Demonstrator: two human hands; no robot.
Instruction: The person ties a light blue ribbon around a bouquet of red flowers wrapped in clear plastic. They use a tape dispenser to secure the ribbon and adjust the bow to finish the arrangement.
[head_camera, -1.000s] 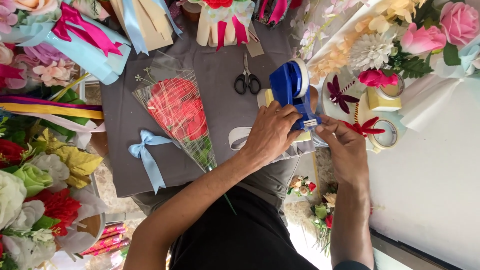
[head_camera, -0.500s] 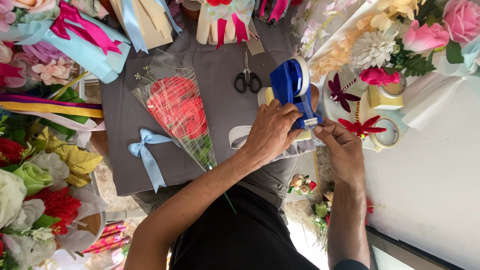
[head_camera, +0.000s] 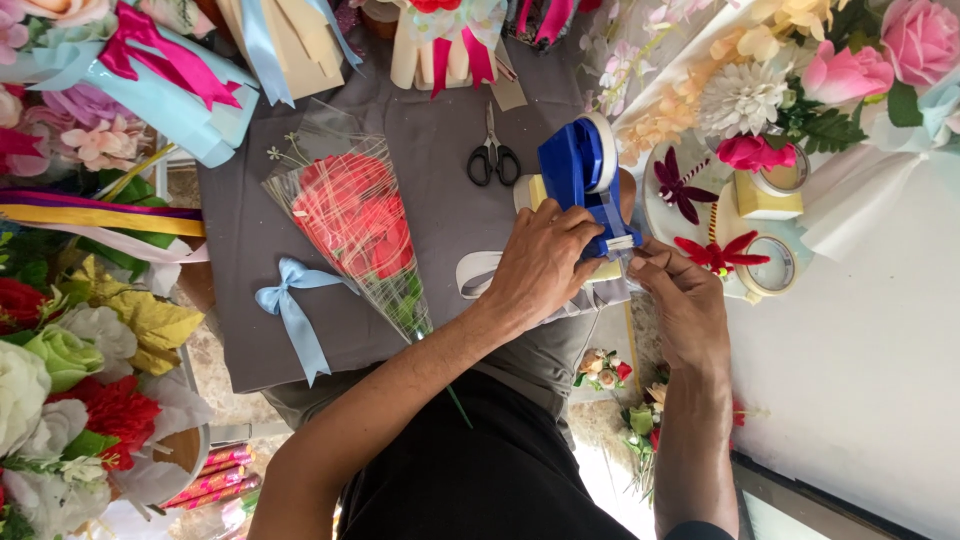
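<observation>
My left hand (head_camera: 543, 262) rests on the base of a blue tape dispenser (head_camera: 582, 178) at the right side of the grey table (head_camera: 440, 190), steadying it. Just right of the dispenser's cutter, my right hand (head_camera: 682, 300) pinches the end of clear tape between thumb and fingers. A red rose wrapped in a clear cellophane cone (head_camera: 356, 228) lies to the left, with a light blue ribbon bow (head_camera: 292, 300) beside it. Black scissors (head_camera: 491, 155) lie behind the dispenser.
Artificial flowers and wrapped bouquets crowd the left edge (head_camera: 60, 370) and the top right corner (head_camera: 800, 80). Two tape rolls (head_camera: 775, 262) and red star bows (head_camera: 715, 250) sit at the right of the dispenser. White ribbon loop (head_camera: 478, 275) lies under my left wrist.
Both hands stay at the dispenser; my right hand has shifted slightly along the tape end near the cutter. Nothing else has moved.
</observation>
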